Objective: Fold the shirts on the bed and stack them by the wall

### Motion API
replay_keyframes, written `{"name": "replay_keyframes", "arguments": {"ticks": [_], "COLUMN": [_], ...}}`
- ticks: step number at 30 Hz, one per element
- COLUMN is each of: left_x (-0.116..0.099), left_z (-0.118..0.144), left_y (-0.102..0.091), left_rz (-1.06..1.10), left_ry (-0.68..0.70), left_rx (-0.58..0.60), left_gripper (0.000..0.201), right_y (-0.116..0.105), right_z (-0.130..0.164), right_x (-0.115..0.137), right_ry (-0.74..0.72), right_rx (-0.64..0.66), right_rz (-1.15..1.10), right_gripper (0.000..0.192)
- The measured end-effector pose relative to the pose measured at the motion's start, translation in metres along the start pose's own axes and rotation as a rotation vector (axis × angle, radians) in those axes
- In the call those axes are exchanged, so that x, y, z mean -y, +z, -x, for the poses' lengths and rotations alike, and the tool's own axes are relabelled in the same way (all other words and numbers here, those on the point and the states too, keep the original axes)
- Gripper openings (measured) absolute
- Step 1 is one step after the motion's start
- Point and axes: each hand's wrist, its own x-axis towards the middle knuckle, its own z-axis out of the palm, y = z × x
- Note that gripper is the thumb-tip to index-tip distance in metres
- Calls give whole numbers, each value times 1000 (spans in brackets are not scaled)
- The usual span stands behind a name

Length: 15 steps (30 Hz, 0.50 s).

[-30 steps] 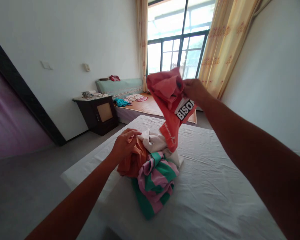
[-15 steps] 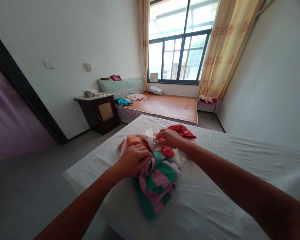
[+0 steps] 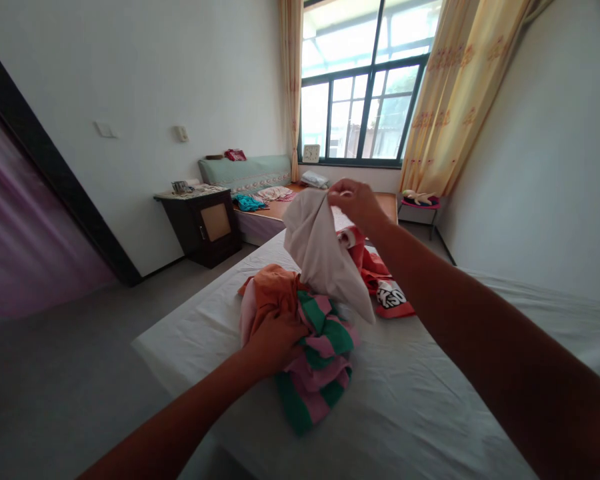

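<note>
1. Orange cloth (image 3: 275, 285), eleven o'clock of striped cloth (image 3: 333, 335); left hand (image 3: 280, 337) over both, probably steadying; cannot tell if gripping.
2. White cloth (image 3: 317, 250), twelve o'clock, pinched in right hand (image 3: 356, 200), likely for clearance.
3. Red cloth (image 3: 371, 265), one o'clock, perhaps set aside.

I am in what looks like a bedroom in a home. On the far side I see a bed (image 3: 275, 212) with a padded headboard (image 3: 250, 172), and a bedside cabinet (image 3: 214, 223) to its left. Flowered curtains (image 3: 443, 113) frame the far window (image 3: 366, 100), a clock (image 3: 311, 153) stands at its lower left corner, and a white sheet (image 3: 430, 380) spreads near me.
</note>
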Motion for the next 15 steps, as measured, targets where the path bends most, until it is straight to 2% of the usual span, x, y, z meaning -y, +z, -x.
{"name": "replay_keyframes", "arguments": {"ticks": [2,4,6,8,9,11,13,15], "left_x": [6,13,19,21,21,19,16,13], "left_z": [-3,-4,-4,-3,-2,-1,0,0], "left_y": [-9,-17,-21,-20,-18,-13,-10,-9], "left_rz": [81,181,262,286,279,245,207,172], "left_ry": [-16,-19,-20,-14,-7,17,36,37], "left_rx": [-51,-117,-165,-166,-155,-128,-112,-110], "left_gripper": [15,21,26,26,25,21,19,18], "right_y": [-13,-21,-25,-24,-22,-13,1,16], "right_z": [-8,-3,11,31,42,63,83,101], "right_x": [-6,-25,-50,-71,-78,-80,-73,-62], "right_ry": [123,279,403,366,299,148,51,-1], "right_rx": [-64,-43,-18,7,62,284,558,733], "right_rz": [-186,-157,93,381,473,523,514,567], "right_gripper": [17,18,15,10,12,14,20,30]}}
